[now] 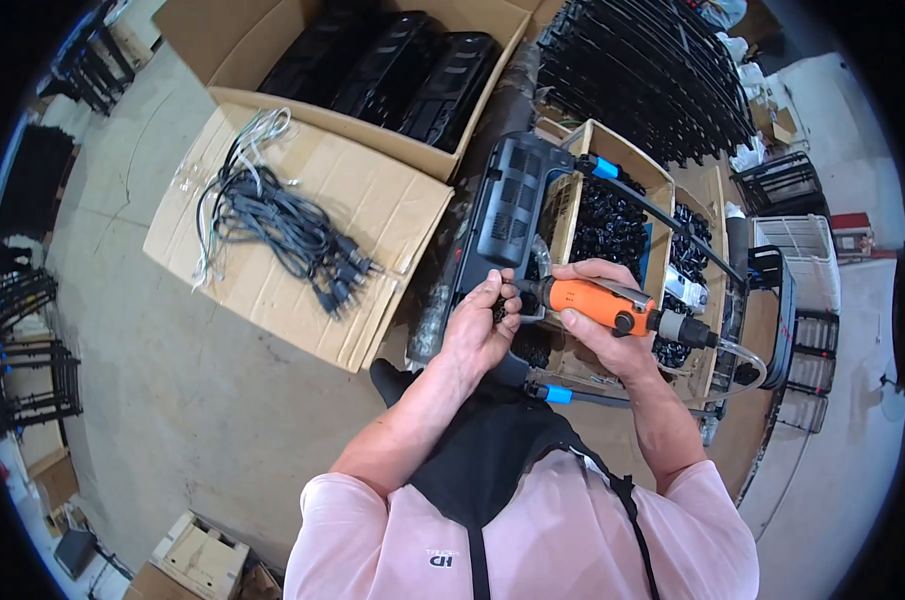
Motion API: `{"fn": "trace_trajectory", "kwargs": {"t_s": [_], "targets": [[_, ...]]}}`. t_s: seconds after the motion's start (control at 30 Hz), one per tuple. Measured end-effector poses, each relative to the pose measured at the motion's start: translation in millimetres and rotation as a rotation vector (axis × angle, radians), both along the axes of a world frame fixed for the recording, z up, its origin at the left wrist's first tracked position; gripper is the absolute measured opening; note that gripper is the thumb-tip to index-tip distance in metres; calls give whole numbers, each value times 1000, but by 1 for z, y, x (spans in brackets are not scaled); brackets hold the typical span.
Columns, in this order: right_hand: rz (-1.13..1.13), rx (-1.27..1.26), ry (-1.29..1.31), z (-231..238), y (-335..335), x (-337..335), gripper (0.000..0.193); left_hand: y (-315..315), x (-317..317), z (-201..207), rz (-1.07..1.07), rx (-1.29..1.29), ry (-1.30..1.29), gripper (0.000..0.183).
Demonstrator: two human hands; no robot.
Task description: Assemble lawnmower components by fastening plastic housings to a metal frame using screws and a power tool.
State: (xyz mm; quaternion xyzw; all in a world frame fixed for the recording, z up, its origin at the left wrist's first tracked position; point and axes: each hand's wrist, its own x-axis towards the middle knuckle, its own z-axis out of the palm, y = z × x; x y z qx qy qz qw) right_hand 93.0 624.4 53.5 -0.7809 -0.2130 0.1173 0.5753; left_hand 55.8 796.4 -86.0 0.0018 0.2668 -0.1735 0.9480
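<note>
My right hand (612, 345) is wrapped round an orange power screwdriver (580, 298) with a clear hose (747, 352) at its rear end. Its dark tip points left, toward my left hand (480, 325). The fingers of that hand are closed at the tip, with small dark pieces (499, 310) showing among them; their kind is too small to tell. Under both hands lies a black plastic housing (512, 205) with vent slots, joined to a dark tube frame with blue bands (604, 168). Where the tip meets the housing is hidden by my fingers.
Wooden bins (662, 190) of small black parts stand at the right. On the left, a cardboard flap (302, 325) bears a bundle of black cables (272, 225). Beyond it, a carton (222, 45) holds black housings. Black tube frames (642, 75) are stacked at the far right.
</note>
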Motion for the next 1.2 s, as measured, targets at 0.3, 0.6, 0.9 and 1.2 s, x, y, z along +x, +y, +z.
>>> {"fn": "trace_trajectory", "kwargs": {"t_s": [0.3, 0.6, 0.9, 1.2], "targets": [[-188, 65, 39, 9, -65, 88, 52, -81, 98, 13, -71, 5, -73, 32], [-272, 54, -20, -20, -104, 237, 51, -133, 135, -1, -241, 237, 80, 27], [-214, 24, 17, -64, -101, 283, 45, -126, 160, -22, -289, 403, -64, 25], [-79, -266, -28, -57, -87, 286, 30, -132, 197, -29, -132, 535, 74, 18]]}}
